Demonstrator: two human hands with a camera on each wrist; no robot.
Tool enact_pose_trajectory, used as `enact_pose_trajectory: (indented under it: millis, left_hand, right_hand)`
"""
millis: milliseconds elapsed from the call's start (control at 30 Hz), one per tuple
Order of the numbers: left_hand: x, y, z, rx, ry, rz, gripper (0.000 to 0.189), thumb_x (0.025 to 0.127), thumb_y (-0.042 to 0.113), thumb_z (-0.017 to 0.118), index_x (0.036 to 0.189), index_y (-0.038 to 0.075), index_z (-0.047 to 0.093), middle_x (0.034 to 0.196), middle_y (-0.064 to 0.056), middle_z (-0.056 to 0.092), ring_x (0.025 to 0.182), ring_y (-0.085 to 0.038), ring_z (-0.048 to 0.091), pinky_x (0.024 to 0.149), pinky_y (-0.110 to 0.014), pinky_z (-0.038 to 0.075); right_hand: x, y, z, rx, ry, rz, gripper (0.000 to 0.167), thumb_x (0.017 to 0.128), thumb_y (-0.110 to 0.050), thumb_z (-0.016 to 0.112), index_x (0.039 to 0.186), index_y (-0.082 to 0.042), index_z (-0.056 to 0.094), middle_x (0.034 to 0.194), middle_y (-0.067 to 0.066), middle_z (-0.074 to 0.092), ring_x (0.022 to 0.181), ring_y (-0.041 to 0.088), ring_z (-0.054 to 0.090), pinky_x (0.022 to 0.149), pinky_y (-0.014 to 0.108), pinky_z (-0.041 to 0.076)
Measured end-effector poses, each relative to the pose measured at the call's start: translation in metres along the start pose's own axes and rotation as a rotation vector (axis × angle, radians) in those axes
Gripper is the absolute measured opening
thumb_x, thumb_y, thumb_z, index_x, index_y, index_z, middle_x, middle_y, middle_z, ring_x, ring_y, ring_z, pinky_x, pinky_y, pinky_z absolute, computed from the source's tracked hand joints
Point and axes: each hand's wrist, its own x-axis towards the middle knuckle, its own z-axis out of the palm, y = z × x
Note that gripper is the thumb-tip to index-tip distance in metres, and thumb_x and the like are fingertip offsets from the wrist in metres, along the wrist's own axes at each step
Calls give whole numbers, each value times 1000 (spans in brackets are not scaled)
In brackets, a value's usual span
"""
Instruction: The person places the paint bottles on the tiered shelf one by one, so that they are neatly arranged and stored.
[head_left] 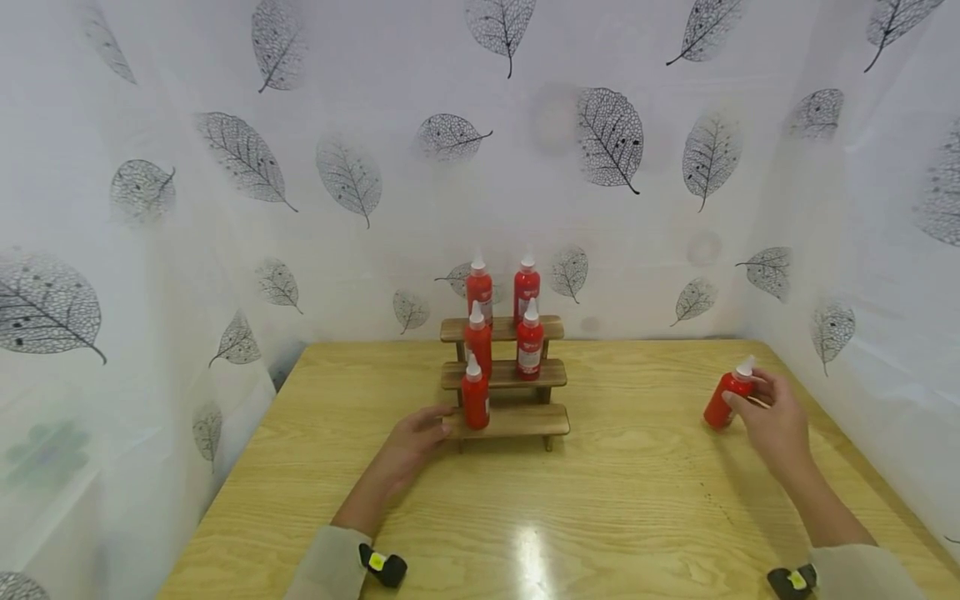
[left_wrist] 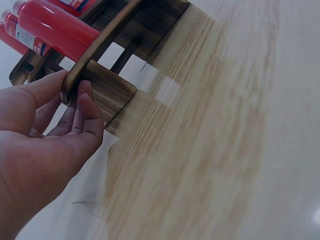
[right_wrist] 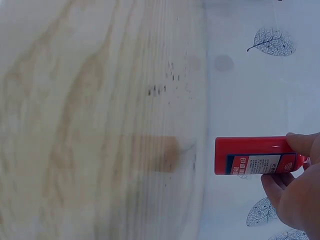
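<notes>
A three-step wooden stand carries red bottles with white pointed caps: two on the top step, two on the middle step, and one bottle at the left of the lowest. My left hand pinches the left end of that lowest step. In the left wrist view, the thumb lies on top of the step and the fingers curl beneath. Far to the right, my right hand grips another red bottle near its neck, the bottle leaning slightly. Its printed label shows in the right wrist view.
The pale wooden table reaches back to a white sheet printed with dark leaves. More of the sheet hangs along both sides, close to the table's right edge near the right hand. Small dark marks spot the tabletop.
</notes>
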Motion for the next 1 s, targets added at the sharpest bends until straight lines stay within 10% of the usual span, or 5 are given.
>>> enact_pose_trajectory:
  millis: [733, 1000]
  left_hand:
    - [2, -1, 1, 47, 21, 20, 43, 97, 13, 66, 138, 0, 57, 123, -9, 63, 105, -17, 61, 95, -32, 52]
    - [1, 1, 1, 50, 13, 17, 46, 98, 14, 65, 140, -1, 54, 130, -13, 61, 107, -16, 61, 98, -35, 50]
  right_hand:
    - [-31, -89, 37, 153, -113, -179, 62, 96, -28, 70, 147, -7, 41, 133, 7, 57, 101, -11, 58, 81, 7, 51]
    - [-40, -108, 59, 185, -179, -197, 61, 97, -31, 69, 147, -11, 42, 138, 13, 57, 117, 19, 63, 85, 10, 51]
